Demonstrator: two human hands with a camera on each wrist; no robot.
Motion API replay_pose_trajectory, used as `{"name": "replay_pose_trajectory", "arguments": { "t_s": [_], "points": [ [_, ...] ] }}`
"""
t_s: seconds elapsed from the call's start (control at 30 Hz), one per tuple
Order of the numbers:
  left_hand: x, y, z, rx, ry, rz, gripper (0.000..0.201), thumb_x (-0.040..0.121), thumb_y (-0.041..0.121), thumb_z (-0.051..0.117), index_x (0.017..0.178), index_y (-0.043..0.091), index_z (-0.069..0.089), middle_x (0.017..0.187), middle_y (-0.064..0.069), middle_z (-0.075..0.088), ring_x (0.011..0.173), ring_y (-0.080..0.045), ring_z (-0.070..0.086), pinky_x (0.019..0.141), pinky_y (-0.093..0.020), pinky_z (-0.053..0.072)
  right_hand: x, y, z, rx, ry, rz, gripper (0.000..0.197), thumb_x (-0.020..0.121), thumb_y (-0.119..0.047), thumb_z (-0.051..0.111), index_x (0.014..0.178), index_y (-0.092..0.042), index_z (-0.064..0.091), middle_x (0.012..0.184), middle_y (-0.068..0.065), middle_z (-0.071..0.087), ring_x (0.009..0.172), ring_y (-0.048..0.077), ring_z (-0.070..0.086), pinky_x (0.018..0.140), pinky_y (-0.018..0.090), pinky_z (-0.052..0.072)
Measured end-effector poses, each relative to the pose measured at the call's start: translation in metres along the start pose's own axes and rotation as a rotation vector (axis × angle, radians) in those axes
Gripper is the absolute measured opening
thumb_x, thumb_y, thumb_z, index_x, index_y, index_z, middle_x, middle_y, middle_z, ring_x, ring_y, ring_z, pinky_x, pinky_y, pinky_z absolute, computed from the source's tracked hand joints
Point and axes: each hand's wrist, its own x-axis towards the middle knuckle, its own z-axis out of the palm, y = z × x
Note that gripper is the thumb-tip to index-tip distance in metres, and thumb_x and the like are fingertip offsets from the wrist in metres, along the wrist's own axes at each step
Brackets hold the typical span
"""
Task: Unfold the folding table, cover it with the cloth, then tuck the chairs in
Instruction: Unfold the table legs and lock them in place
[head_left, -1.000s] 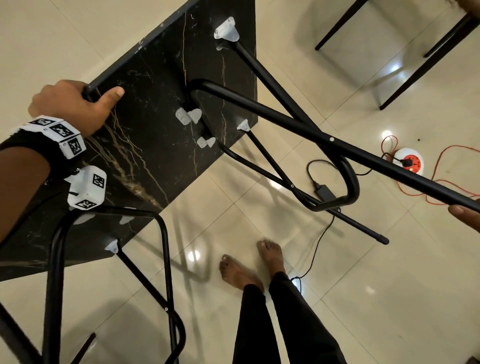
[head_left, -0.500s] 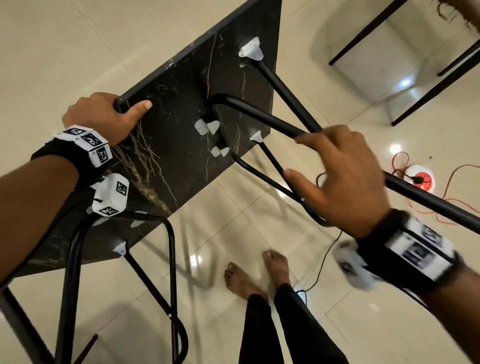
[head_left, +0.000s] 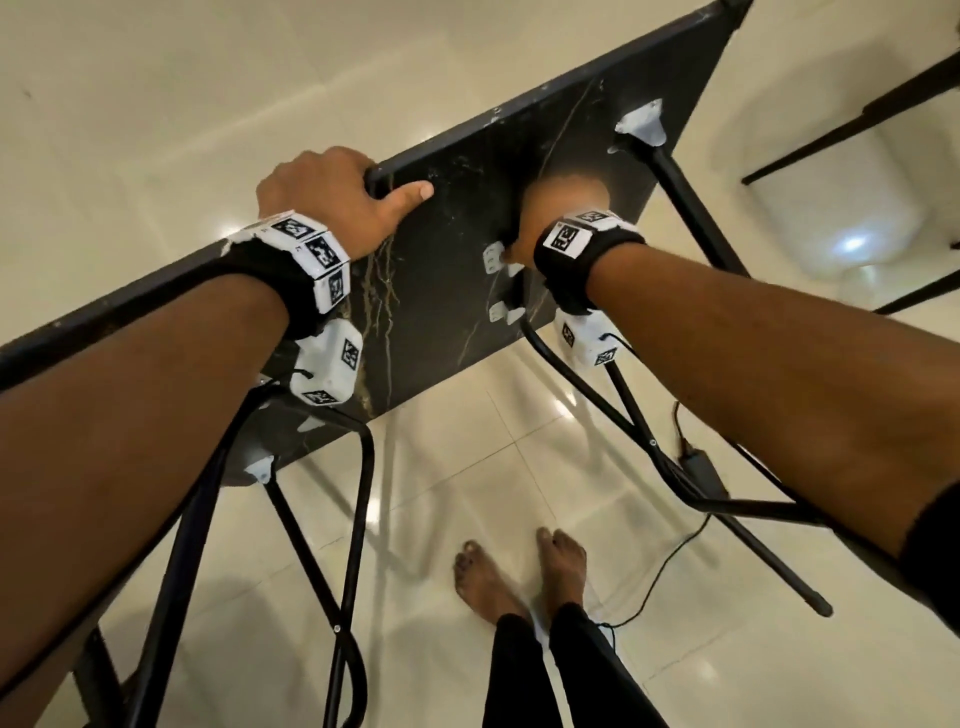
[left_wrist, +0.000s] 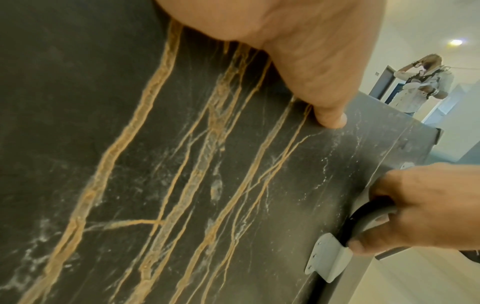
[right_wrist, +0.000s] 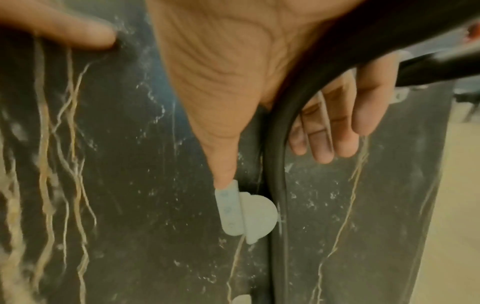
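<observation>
The folding table (head_left: 441, 291) is tipped up, its black marbled underside facing me. My left hand (head_left: 332, 192) grips its upper edge, and the thumb (left_wrist: 330, 115) presses flat on the underside. My right hand (head_left: 561, 208) curls round the bend of a black leg tube (right_wrist: 278, 164) close to the panel. Its thumb tip touches a white bracket (right_wrist: 244, 214). That leg frame (head_left: 649, 447) swings out to the lower right. A second leg frame (head_left: 358, 519) hangs at the lower left. No cloth is in view.
Dark chair legs (head_left: 857, 119) stand at the upper right. A black cable with an adapter (head_left: 701, 462) lies on the glossy tile floor under the leg frame, near my bare feet (head_left: 519, 577). Another person (left_wrist: 420, 86) stands beyond the table.
My right hand came in from the right, took the long leg tube, and has slid up it to the bend against the underside. The left hand keeps its grip on the edge.
</observation>
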Motion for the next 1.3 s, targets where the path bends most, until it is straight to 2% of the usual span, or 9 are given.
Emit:
{"name": "replay_pose_trajectory", "arguments": {
  "t_s": [0.1,0.2,0.37,0.47,0.63,0.8,0.97,1.17,1.3],
  "points": [
    [0.002,0.000,-0.001,-0.018,0.007,0.006,0.072,0.077,0.089,0.034,0.062,0.019,0.045,0.057,-0.002,0.048,0.058,-0.027,0.048,0.062,-0.033,0.037,0.010,-0.011,0.011,-0.120,0.014,0.042,0.051,0.086,-0.067,0.061,0.100,-0.018,0.063,0.089,0.004,0.058,0.080,0.030,0.054,0.071,0.033,0.046],
    [0.004,-0.004,0.000,-0.036,0.022,0.006,0.071,0.077,0.088,0.035,0.060,0.020,0.041,0.057,-0.001,0.045,0.062,-0.028,0.050,0.064,-0.033,0.038,0.013,-0.011,0.019,-0.157,0.045,0.035,0.054,0.087,-0.069,0.057,0.101,-0.017,0.060,0.089,0.006,0.057,0.087,0.033,0.061,0.079,0.038,0.049],
    [0.012,-0.009,0.004,-0.053,0.028,0.011,0.074,0.075,0.091,0.033,0.069,0.020,0.052,0.060,-0.001,0.050,0.067,-0.030,0.055,0.065,-0.034,0.039,0.016,-0.013,0.014,-0.195,0.069,0.036,0.050,0.091,-0.062,0.058,0.106,-0.015,0.063,0.084,0.006,0.054,0.076,0.029,0.050,0.071,0.035,0.039],
    [0.016,-0.011,0.006,-0.060,0.040,0.007,0.075,0.075,0.091,0.034,0.074,0.019,0.056,0.061,-0.001,0.050,0.069,-0.030,0.055,0.066,-0.035,0.038,0.021,-0.015,0.014,-0.221,0.063,0.032,0.051,0.092,-0.063,0.056,0.106,-0.014,0.061,0.083,0.006,0.053,0.076,0.028,0.050,0.071,0.035,0.038],
    [0.017,-0.012,0.006,-0.070,0.041,0.015,0.075,0.076,0.089,0.036,0.076,0.017,0.059,0.060,-0.001,0.050,0.068,-0.030,0.054,0.067,-0.036,0.036,0.021,-0.018,0.012,-0.206,0.064,0.040,0.042,0.096,-0.055,0.055,0.107,-0.015,0.059,0.069,0.003,0.042,0.075,0.027,0.052,0.073,0.036,0.039],
    [0.011,-0.009,0.008,-0.066,0.049,0.019,0.075,0.077,0.088,0.037,0.079,0.017,0.061,0.061,-0.001,0.051,0.069,-0.029,0.053,0.067,-0.036,0.036,0.021,-0.012,0.014,-0.162,0.074,0.047,0.040,0.096,-0.051,0.057,0.114,-0.015,0.060,0.085,0.006,0.054,0.078,0.027,0.053,0.072,0.035,0.041],
    [0.004,-0.007,0.007,-0.057,0.048,0.021,0.076,0.077,0.088,0.036,0.083,0.018,0.063,0.062,-0.001,0.050,0.071,-0.030,0.053,0.067,-0.036,0.037,0.015,-0.012,0.018,-0.146,0.083,0.047,0.032,0.100,-0.041,0.055,0.117,-0.015,0.060,0.086,0.006,0.054,0.077,0.027,0.052,0.071,0.035,0.041],
    [0.000,-0.006,0.006,-0.049,0.057,0.017,0.076,0.077,0.088,0.037,0.080,0.017,0.063,0.064,-0.002,0.054,0.070,-0.031,0.055,0.067,-0.036,0.038,0.006,-0.019,0.019,-0.319,0.062,0.013,0.042,0.102,-0.051,0.044,0.119,-0.014,0.056,0.088,0.005,0.054,0.075,0.025,0.051,0.072,0.036,0.036],
    [0.000,-0.005,0.005,-0.055,0.051,0.011,0.076,0.076,0.089,0.038,0.078,0.017,0.062,0.062,-0.002,0.053,0.069,-0.031,0.055,0.066,-0.035,0.039,0.004,-0.016,0.010,-0.135,-0.005,0.047,0.046,0.095,-0.059,0.054,0.116,-0.018,0.060,0.089,0.003,0.055,0.079,0.025,0.054,0.070,0.034,0.041]
  ]
}}
